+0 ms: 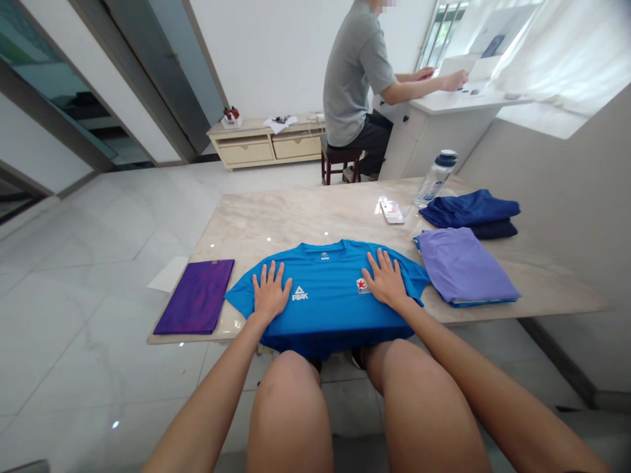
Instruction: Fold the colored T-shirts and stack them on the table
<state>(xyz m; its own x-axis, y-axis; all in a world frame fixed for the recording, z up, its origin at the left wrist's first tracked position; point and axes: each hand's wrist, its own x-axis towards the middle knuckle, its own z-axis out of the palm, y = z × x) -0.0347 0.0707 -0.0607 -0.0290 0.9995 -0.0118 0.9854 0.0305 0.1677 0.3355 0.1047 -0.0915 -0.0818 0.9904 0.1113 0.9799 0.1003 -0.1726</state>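
Note:
A bright blue T-shirt (325,282) with a white PEAK logo lies spread front side up on the table, its collar toward the far side and its lower part hanging over the near edge. My left hand (271,292) rests flat on the shirt's left chest area, fingers spread, beside the logo. On the other side my right hand (386,279) is also flat with fingers apart, partly covering a small red and white badge. Neither hand grips the fabric.
On the marble-patterned table (256,213) lie a folded purple garment (194,297) at left, folded lavender clothing (463,266) and dark blue clothing (470,211) at right. A phone (392,211) and a water bottle (436,179) stand farther back. Beyond, a person (352,79) sits at a white desk.

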